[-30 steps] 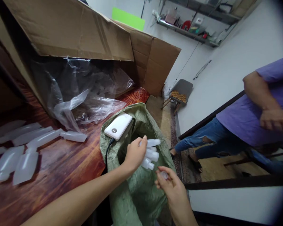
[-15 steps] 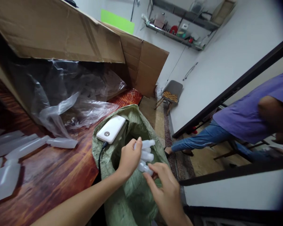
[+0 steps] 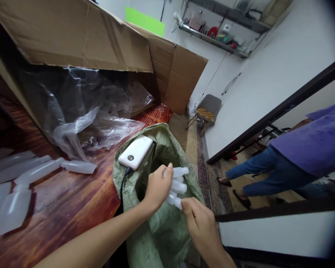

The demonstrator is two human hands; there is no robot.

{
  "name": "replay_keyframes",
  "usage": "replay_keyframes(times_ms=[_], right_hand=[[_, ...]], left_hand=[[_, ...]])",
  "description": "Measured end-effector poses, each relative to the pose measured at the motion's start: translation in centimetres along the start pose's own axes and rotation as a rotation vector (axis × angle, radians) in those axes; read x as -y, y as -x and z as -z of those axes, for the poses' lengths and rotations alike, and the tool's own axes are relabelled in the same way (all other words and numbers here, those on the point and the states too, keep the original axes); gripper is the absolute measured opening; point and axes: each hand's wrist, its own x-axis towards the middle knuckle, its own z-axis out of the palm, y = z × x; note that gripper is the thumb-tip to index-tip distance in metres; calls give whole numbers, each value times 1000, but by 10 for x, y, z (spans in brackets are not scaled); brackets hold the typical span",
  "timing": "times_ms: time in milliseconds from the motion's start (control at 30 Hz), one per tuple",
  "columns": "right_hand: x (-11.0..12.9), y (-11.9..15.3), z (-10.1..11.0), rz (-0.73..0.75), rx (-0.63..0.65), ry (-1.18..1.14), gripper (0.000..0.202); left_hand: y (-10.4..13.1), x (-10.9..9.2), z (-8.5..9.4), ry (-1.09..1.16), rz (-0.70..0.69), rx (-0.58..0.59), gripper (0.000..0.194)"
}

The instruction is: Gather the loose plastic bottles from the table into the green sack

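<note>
Over the open mouth of a green woven sack (image 3: pixel 167 232), my left hand (image 3: pixel 158 186) is closed around several translucent plastic bottles (image 3: pixel 179 187), their necks pointing right. My right hand (image 3: pixel 197 214) pinches the neck end of the lowest bottle between thumb and fingers. A white power bank (image 3: pixel 136 152) with a black cable lies on the sack's left rim. More translucent bottles (image 3: pixel 13 212) lie on the reddish wooden table (image 3: pixel 72 208) at the left.
A large cardboard box (image 3: pixel 83 37) with clear plastic film (image 3: pixel 100 128) stands behind the table. A chair (image 3: pixel 209 108) is by the wall, under shelves (image 3: pixel 212 39). Beyond a dark frame at the right, a person (image 3: pixel 304 145) in a purple top stands.
My right thumb and fingers have closed on the lowest bottle's neck end. The view has shifted slightly. The person at the right has changed stance, with both feet now showing.
</note>
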Motion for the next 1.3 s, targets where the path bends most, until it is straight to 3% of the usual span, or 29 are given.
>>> replay_keyframes(times_ms=[100,200,267,333,400,500,600,800,933,1067,1200,1300], right_hand=[[-1,0,6,-52,12,6,48],[-6,5,12,93,-13,8,41],[-11,11,14,167,68,34,48],[-15,16,14,102,149,69,43],[-18,20,15,25,121,62,42],[-20,22,16,119,91,19,46],[-20,18,16,101,135,28,32],[-4,2,-2,169,-41,106,19],[3,-3,-24,-57,-141,38,27],[-2,4,-47,-441,-176,-361,34],[2,3,-68,-665,-344,-700,70],[9,-5,-69,-771,-309,-888,82]], left_hand=[[0,1,-1,-12,-3,-4,50],[0,0,0,-24,-7,-11,49],[1,0,0,-29,-11,-9,50],[2,-2,1,-32,-22,1,49],[2,-2,1,-30,-38,14,49],[2,-3,2,-20,-46,2,48],[1,-4,2,-24,-28,-25,49],[5,-2,0,13,34,-27,49],[5,3,0,50,66,-71,49],[6,6,-4,147,143,-107,51],[18,7,-16,373,229,-99,48],[37,5,-26,513,254,-24,45]])
